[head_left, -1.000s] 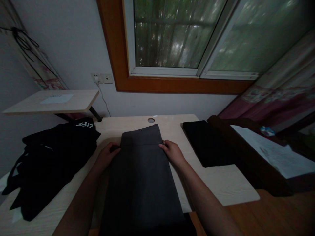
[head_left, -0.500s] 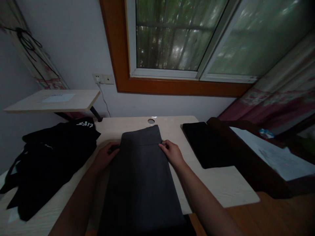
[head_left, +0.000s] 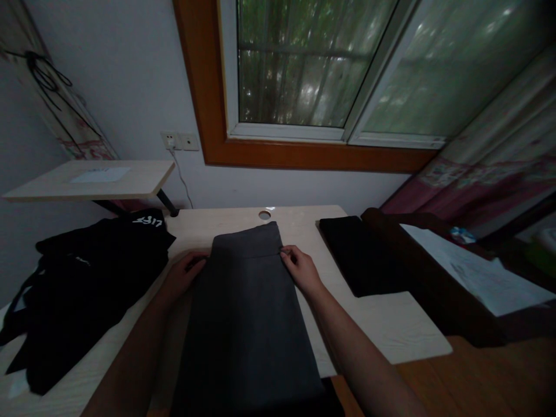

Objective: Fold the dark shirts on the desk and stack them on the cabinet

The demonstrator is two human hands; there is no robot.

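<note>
A dark grey garment (head_left: 247, 313) lies lengthwise across the table, its far end marked by a wide band with a seam, like a waistband. Its near end runs down out of view at the bottom. At the left edge, just below the seam, my left hand (head_left: 185, 275) is closed on the cloth, its fingertips partly hidden. Opposite it, my right hand (head_left: 302, 269) pinches the right edge at the seam between thumb and fingers. The cloth between both hands lies mostly flat.
Black clothes with white lettering (head_left: 99, 278) are heaped on the left, beside a raised shelf (head_left: 152, 179). A folded black cloth (head_left: 365, 255) rests on the right of the pale table (head_left: 403, 336). Farther right is a dark brown piece of furniture with a white sheet (head_left: 478, 266) on it.
The whole view has shifted slightly. Both hands stay at the same edges of the garment, with hardly any movement.
</note>
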